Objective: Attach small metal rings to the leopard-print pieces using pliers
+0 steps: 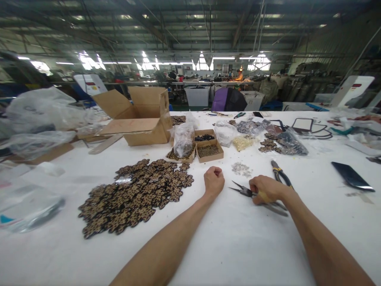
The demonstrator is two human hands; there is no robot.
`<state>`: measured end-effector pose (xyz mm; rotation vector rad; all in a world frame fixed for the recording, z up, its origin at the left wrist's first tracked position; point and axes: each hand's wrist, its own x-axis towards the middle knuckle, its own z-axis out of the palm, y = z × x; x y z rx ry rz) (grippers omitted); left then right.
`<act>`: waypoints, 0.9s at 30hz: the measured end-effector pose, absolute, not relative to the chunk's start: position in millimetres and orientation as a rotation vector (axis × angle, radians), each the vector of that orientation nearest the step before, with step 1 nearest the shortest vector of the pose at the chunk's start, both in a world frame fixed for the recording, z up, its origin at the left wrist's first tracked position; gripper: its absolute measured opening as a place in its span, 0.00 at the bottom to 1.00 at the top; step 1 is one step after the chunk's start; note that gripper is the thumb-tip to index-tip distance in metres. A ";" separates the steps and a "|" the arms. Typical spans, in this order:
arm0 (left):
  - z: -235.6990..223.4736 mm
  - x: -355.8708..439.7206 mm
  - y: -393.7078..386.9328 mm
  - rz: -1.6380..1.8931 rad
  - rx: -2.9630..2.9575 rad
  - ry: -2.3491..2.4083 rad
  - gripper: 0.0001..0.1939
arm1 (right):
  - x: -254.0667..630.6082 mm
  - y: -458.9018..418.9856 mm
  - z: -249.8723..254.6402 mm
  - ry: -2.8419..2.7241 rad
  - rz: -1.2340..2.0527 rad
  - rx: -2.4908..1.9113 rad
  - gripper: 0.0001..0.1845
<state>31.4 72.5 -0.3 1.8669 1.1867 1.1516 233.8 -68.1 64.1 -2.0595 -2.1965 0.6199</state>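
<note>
Left hand [214, 181]: over the white table [226, 242], grip drawn together, fingers curled; whether anything small is held cannot be told.

Right hand [269, 188]: grip closed around long-nosed pliers [245, 191], whose slim jaws stand apart, pointing toward the left hand.

Second pliers [279, 173], black and yellow handles: lying just beyond the right hand.

Small pale pieces [241, 169]: loose heap on the table, beyond and between the hands.

Spotted brown-and-black pieces [133, 198], scalloped edges: broad pile, left of the left hand.

Small carton tray [209, 151]: filled with little brass-coloured parts.

Cardboard box [145, 133]: flaps open; faint reddish marks on the front flap, illegible.

Grey bin [253, 100], background: marking seems to read "17".

White upright unit [350, 92], right: red label [356, 85], too small to read.

Dark flat device [353, 176]: far right, no writing legible.
</note>
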 end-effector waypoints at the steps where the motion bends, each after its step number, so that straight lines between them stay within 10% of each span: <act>1: 0.1 31.4 72.5 1.153 1.868 1.186 0.05 | 234.8 -68.3 64.4 -2.188 0.637 -2.071 0.14; 14: 0.7 29.9 71.6 1.167 1.836 1.181 0.05 | 241.9 -68.7 59.3 -2.120 0.722 -1.945 0.13; 27: 17.1 27.3 46.3 1.150 1.941 0.850 0.06 | 202.8 -60.7 81.2 -0.696 1.527 -0.639 0.13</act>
